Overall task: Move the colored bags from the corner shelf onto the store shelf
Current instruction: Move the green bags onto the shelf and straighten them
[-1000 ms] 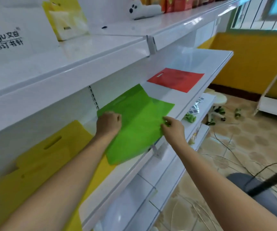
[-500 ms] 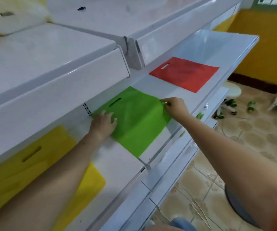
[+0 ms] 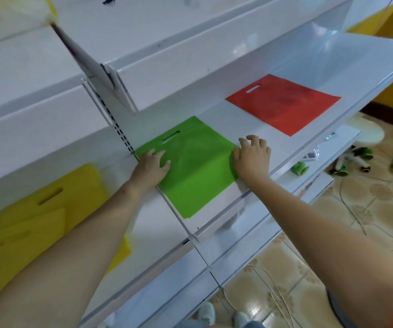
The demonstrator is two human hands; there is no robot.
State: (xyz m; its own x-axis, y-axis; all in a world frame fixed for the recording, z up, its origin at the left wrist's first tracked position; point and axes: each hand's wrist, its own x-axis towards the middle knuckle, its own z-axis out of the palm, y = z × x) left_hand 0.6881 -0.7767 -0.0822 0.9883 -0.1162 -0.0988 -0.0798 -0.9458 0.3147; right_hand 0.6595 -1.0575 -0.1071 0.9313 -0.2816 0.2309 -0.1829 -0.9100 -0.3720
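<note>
A green bag [image 3: 190,169] with a cut-out handle lies flat on the white shelf [image 3: 295,152]. My left hand [image 3: 151,165] presses on its left edge with spread fingers. At the bag's right edge my right hand [image 3: 252,157] rests flat, fingers loosely spread. Further right on the same shelf lies a red bag [image 3: 283,102]. Yellow bags [image 3: 36,221] are stacked on the shelf section to the left, partly hidden by my left arm.
Another white shelf [image 3: 190,58] overhangs the bags closely. Lower shelves hold small green items [image 3: 299,168]. A white stool [image 3: 366,131], scattered green objects and loose cords lie on the tiled floor to the right.
The green bag has gone from lifted and bent to lying flat on the shelf. My right hand let go of its pinch on the corner and now lies flat on the bag's edge.
</note>
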